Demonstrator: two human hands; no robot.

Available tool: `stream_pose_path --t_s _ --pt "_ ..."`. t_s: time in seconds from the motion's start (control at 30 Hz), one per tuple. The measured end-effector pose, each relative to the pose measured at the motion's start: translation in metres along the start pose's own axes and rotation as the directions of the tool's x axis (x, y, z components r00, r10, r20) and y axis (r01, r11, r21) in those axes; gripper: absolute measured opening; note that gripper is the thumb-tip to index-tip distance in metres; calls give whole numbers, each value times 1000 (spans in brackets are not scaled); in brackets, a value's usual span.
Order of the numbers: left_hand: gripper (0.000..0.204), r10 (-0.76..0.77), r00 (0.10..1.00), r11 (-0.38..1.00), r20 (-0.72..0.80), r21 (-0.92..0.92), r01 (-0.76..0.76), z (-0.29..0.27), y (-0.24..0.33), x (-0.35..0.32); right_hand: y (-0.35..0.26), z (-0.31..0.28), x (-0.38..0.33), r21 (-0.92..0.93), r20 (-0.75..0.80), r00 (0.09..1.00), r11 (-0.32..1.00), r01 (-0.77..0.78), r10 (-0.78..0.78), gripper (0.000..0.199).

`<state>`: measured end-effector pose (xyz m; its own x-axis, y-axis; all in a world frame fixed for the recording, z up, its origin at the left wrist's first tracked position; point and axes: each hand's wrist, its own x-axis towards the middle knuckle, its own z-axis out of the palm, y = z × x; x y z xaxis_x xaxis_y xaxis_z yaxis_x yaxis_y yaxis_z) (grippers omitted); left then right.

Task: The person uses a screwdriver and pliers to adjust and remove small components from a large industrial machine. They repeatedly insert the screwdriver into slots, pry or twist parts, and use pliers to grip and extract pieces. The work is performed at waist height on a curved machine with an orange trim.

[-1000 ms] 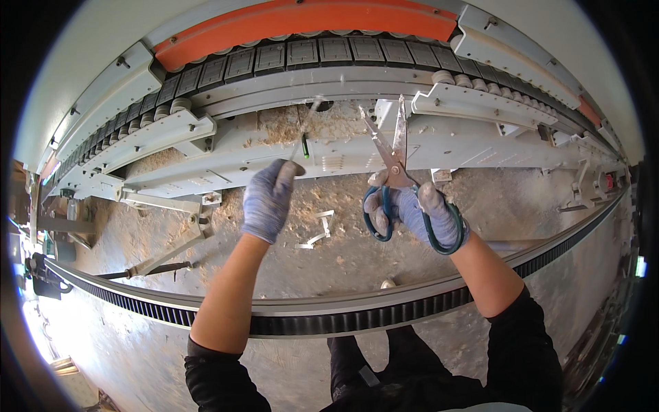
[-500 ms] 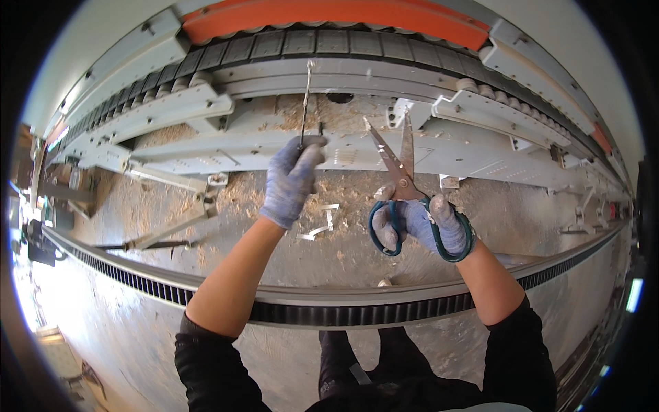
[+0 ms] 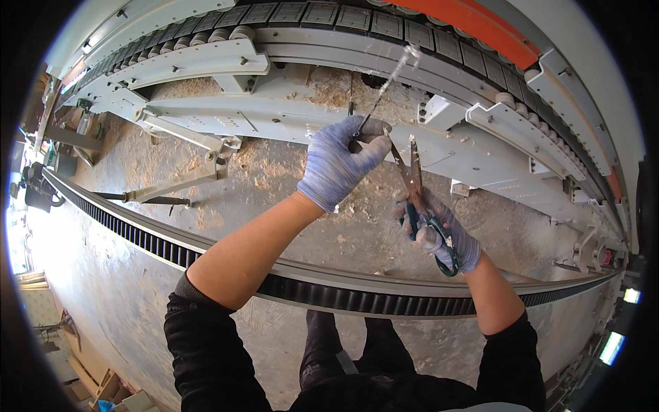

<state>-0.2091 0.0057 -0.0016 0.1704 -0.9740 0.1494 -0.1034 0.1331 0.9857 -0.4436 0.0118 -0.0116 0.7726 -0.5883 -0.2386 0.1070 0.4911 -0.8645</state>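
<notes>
My left hand [image 3: 338, 163], in a blue-grey knit glove, is closed around the lower end of a thin dark rod [image 3: 386, 90]. Whitish bits cling to the rod's upper length and tip, which points up toward the machine. Large scissors [image 3: 414, 180] with rusty blades and dark green handles are in my gloved right hand [image 3: 449, 233], fingers through the loops. Their blades point upward, slightly parted. One blade's tip reaches the thumb and fingertips of my left hand; whether it touches them I cannot tell.
Ahead runs a long grey machine with a black segmented track [image 3: 319, 17] and an orange strip [image 3: 484, 24]. Wood shavings litter its ledge and the floor. A rail with a black ribbed strip [image 3: 329, 292] crosses between me and the machine. A metal support arm [image 3: 180, 177] juts out at left.
My left hand and the rod have moved right, the rod now tilting right. The scissors have turned and their blades have drawn closer together, near my left fingertips. The view has shifted and rotated.
</notes>
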Motion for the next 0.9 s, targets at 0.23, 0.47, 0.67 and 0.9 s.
stream_pose_path --t_s 0.23,0.47,0.67,0.9 --pt "17 138 988 971 -73 206 -120 -2 2 -1 -3 5 -6 -142 30 999 990 -15 20 46" --pt "18 33 999 992 40 -125 -28 -7 4 2 -5 -4 -2 50 60 998 999 11 -14 71" --pt "23 4 996 993 88 -114 6 -7 0 4 -9 1 -3 -55 -14 998 996 -69 68 79" --pt "28 -26 995 994 99 -104 36 -11 -1 7 -23 4 4 -990 -35 855 133 40 -517 74"
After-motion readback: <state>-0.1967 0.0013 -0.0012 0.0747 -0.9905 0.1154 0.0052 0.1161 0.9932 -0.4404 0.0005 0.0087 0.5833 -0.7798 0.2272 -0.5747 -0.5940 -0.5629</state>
